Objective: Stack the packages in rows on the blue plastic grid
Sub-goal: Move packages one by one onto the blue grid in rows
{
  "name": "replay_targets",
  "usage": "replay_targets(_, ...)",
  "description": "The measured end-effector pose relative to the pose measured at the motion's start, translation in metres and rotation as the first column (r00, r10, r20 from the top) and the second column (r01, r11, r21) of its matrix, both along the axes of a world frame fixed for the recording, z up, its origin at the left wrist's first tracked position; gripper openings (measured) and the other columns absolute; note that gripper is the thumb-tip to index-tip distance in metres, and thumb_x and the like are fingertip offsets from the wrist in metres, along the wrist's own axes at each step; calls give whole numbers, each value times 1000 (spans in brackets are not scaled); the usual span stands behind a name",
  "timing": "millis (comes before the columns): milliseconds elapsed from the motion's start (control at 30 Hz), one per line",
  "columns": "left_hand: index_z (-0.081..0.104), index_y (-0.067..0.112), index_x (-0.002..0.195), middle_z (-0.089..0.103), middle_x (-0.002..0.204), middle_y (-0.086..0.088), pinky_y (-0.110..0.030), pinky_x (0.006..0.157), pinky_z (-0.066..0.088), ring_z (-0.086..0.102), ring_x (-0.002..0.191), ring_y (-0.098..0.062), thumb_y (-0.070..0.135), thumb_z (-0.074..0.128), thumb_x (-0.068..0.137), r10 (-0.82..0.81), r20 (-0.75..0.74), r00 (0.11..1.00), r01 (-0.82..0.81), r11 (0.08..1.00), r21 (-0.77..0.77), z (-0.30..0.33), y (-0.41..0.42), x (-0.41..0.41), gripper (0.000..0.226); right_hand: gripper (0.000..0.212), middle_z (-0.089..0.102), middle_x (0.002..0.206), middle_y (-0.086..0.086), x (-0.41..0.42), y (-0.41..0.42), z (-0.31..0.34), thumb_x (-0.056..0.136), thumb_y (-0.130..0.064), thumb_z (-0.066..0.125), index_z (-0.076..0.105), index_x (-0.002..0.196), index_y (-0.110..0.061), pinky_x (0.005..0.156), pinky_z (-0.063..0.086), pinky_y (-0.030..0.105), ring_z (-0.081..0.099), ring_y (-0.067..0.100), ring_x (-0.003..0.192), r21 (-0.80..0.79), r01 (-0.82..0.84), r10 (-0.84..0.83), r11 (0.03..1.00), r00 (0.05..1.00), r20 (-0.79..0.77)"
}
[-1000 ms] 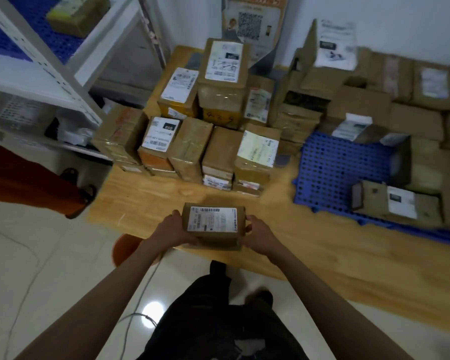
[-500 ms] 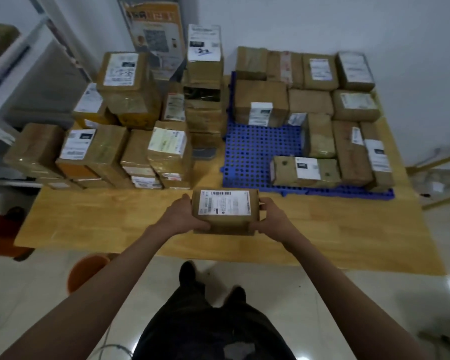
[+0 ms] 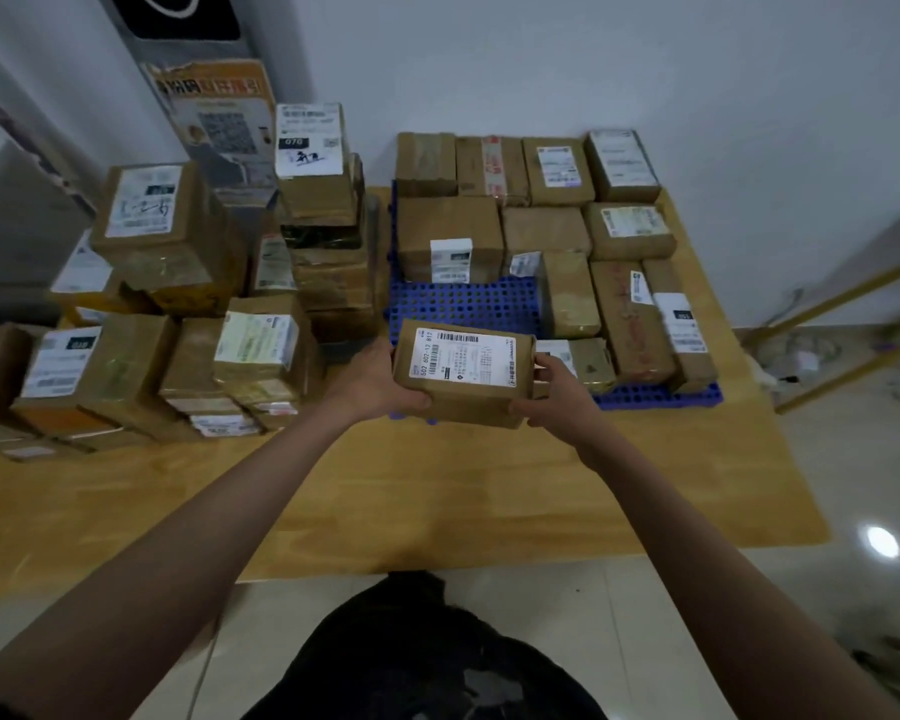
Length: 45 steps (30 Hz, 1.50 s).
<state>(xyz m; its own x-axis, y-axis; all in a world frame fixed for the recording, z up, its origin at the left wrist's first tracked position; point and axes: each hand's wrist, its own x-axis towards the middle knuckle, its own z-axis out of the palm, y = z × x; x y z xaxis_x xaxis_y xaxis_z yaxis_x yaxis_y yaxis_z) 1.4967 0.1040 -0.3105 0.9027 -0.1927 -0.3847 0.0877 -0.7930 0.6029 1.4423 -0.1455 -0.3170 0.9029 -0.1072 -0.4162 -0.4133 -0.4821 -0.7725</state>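
I hold a brown taped package with a white barcode label between both hands, above the front left corner of the blue plastic grid. My left hand grips its left end and my right hand grips its right end. Several brown packages lie in rows on the grid's back and right side. A bare patch of grid shows in the middle left. A small package lies on the grid just right of my right hand.
A pile of unsorted brown packages covers the left part of the wooden table. A tall stack stands against the grid's left edge. A white wall runs behind. A yellow frame stands at the right.
The package in both hands has moved forward and right, from over the table's front edge to above the grid's front left corner. The view has turned right and closer.
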Motion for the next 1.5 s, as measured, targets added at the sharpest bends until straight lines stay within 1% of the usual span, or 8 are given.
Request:
replay_targets(233,50,15,119,53,119,-6,-34,76,42,52,106,-21,38,88,61,-27,49,998,27,1000,1,-2,-15,53,73,95,54,133,3,36,-14,8,81,-27,78,19,155,-22,94,53,48,57,25,116,80,95,-93,992,995,-25)
replay_targets(633,46,12,130,46,125,-7,-30,82,41,49,111,-20,23,88,58,7,7,1000,-7,999,-43,-18,-30,125,84,42,56,123,11,89,-13,6,92,-19,64,42,128,-22,78,61,39,69,28,99,312,300,-258,902,951,-169)
replay_targets(867,32,13,146,34,140,-10,-44,100,43,47,123,-29,10,77,77,19,26,999,-20,999,25,-32,-32,154,82,56,56,120,14,120,7,-17,89,-18,69,38,136,-21,87,58,42,66,29,103,282,183,-101,942,954,-281)
replay_targets(1067,7,19,156,9,159,-2,-36,104,39,34,138,-26,0,62,88,44,-61,997,-37,992,125,-46,-38,181,90,60,63,110,9,143,33,-50,89,-7,67,39,140,-20,90,57,42,66,24,99,287,133,-26,949,936,-350)
replay_targets(1167,2,18,156,-2,161,-2,-37,106,40,32,139,-27,-5,58,86,54,-103,993,-40,991,129,-55,-40,187,93,60,63,100,6,153,43,-63,90,-9,65,35,141,-19,71,59,27,63,15,77,316,160,-22,935,917,-398)
replay_targets(1233,0,20,156,-8,161,0,-37,102,43,33,139,-29,-4,59,85,54,-129,990,-36,991,131,-62,-41,188,95,62,64,97,8,158,51,-70,90,-11,65,33,143,-19,58,52,23,59,16,69,319,153,-3,935,905,-424)
replay_targets(1333,4,22,154,-7,159,2,-29,88,45,39,133,-29,5,66,81,11,-123,992,2,994,107,-71,-41,186,97,63,63,96,3,165,63,-83,91,-13,64,32,145,-20,76,54,37,60,22,81,318,193,-32,928,894,-448)
replay_targets(1500,1,16,155,-23,157,7,-37,109,36,22,144,-25,40,86,65,-77,-110,991,99,973,209,-85,-33,180,126,67,62,105,1,170,71,-91,92,-23,66,30,148,-23,66,51,27,59,17,81,307,184,-30,934,895,-446)
